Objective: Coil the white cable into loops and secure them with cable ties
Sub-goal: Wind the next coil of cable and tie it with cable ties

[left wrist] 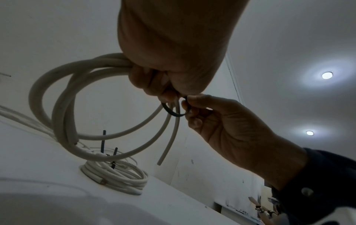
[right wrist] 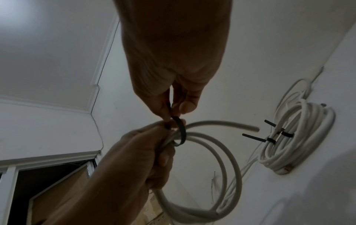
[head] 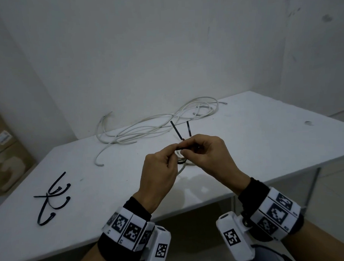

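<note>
My left hand [head: 162,166] grips a small coil of white cable [left wrist: 63,106], held in the air above the table. A black cable tie [left wrist: 171,111] loops around the bunched strands at my left fingertips. My right hand [head: 204,151] pinches that cable tie [right wrist: 180,130] between thumb and forefinger, close against the left hand [right wrist: 138,152]. The coil [right wrist: 233,164] hangs below both hands with one cut end sticking out. In the head view the hands hide most of it.
A tied coil [left wrist: 115,178] lies on the white table [head: 266,138] just behind my hands, its two black tie tails [head: 176,130] sticking up. Loose white cable [head: 147,129] sprawls at the back. Spare black ties [head: 52,196] lie at the front left.
</note>
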`<state>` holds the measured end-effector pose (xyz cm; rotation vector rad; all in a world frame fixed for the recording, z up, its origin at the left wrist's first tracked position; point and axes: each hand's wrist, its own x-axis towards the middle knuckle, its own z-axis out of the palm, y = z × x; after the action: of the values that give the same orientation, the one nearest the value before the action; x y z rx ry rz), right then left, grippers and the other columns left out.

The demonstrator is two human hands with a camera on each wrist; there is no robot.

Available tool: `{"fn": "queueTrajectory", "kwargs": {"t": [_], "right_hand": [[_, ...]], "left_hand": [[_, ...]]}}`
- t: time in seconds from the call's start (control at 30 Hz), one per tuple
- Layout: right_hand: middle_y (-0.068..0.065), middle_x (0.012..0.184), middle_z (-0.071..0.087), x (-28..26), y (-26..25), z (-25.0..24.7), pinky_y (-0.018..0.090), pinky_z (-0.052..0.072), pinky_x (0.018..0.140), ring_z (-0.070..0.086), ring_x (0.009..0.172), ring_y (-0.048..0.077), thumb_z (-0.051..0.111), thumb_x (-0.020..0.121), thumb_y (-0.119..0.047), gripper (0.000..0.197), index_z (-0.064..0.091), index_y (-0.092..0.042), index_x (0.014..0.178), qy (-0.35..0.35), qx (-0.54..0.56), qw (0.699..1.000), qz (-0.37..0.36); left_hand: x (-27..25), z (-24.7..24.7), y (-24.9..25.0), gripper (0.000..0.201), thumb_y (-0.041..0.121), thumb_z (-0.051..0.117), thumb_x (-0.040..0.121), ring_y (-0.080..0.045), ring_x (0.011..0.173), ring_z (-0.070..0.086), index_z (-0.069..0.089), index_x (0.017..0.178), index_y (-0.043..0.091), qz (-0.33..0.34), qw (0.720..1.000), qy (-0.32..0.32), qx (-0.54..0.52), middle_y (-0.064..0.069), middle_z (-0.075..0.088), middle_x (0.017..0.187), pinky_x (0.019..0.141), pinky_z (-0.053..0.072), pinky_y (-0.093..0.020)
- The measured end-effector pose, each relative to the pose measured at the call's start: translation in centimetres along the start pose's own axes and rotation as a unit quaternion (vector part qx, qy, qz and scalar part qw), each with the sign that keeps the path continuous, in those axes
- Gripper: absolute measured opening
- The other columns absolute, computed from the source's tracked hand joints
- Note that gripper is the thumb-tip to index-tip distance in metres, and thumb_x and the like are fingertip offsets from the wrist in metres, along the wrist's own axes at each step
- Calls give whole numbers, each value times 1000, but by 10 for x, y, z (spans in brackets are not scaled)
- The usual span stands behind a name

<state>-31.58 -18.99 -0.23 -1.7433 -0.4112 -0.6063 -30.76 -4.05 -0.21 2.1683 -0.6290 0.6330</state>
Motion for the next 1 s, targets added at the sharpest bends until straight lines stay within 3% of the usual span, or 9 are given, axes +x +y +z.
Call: {"fn": "queueTrajectory", "kwargs": {"t": [0.1, 0.17, 0.27, 0.37, 0.47, 0.63, 0.77, 0.9, 1.0], "right_hand": [[3, 82, 72, 1, -1, 6, 15, 55, 70, 69, 73, 5, 71, 78, -1, 14, 73, -5, 91, -11, -7, 1000, -15], [2, 80, 72, 1, -2, 8, 14, 54, 70, 70, 72, 5, 72, 78, -2, 13, 72, -5, 91, -2, 12, 1000, -1], [3, 73, 72, 0, -3, 6, 13, 52, 60, 69, 65, 6, 74, 77, -6, 7, 73, -4, 85, 32, 37, 999, 13], [4, 71, 71, 2, -3, 7, 12, 50, 56, 67, 62, 5, 74, 78, -8, 6, 72, -3, 80, 39, 18, 999, 21], [-1, 66, 69, 11, -4, 2, 14, 49, 57, 62, 59, 5, 74, 78, -14, 8, 71, -6, 76, 15, -44, 999, 26], [1, 63, 66, 35, -16, -9, 14, 44, 51, 54, 45, 1, 75, 78, -20, 13, 67, -15, 69, -97, -115, 988, 42], [0, 61, 65, 43, -23, -9, 13, 41, 43, 54, 42, 3, 76, 78, -25, 17, 64, -18, 67, -151, -132, 979, 47], [-5, 52, 61, 64, -29, -20, 16, 40, 40, 54, 39, 3, 73, 81, -25, 21, 61, -17, 65, -82, -128, 988, 39], [-8, 47, 59, 79, -34, -20, 17, 42, 39, 54, 37, 2, 72, 82, -25, 22, 61, -15, 66, -64, -144, 987, 24]], "left_hand": [[1, 1, 3, 32, 2, 50, 94, 0, 76, 66, 69, 114, 17, 3, 1000, 0, -24, 5, 72, 88, 71, 53, -11], [3, -2, 3, 33, 3, 49, 94, -4, 76, 67, 70, 113, 20, -8, 999, -7, -38, 5, 73, 86, 69, 54, -16], [8, -7, 5, 39, 6, 47, 95, -15, 53, 56, 70, 110, 33, -52, 996, -45, -65, 12, 70, 67, 55, 50, -27], [10, -10, 4, 40, 14, 47, 95, -10, 47, 41, 63, 111, 47, -114, 981, -84, -129, 9, 61, 53, 47, 38, -22], [10, -15, 0, 31, 25, 52, 95, -5, 45, 38, 59, 119, 43, -133, 969, -128, -167, 10, 57, 54, 44, 33, -14], [5, -15, 1, 25, 40, 53, 93, -7, 44, 38, 62, 115, 36, -137, 960, -139, -203, 7, 58, 58, 41, 31, -17], [7, -14, 5, 19, 37, 52, 95, -10, 44, 33, 59, 111, 31, -141, 948, -152, -241, 3, 56, 64, 40, 27, -22], [2, -13, 4, 19, 28, 50, 97, -11, 41, 25, 57, 98, 10, -197, 941, -151, -232, 7, 45, 49, 43, 20, -25], [2, -13, 8, 18, 25, 49, 97, -13, 43, 20, 57, 84, 15, -233, 925, -145, -262, -4, 29, 54, 43, 18, -24]]}}
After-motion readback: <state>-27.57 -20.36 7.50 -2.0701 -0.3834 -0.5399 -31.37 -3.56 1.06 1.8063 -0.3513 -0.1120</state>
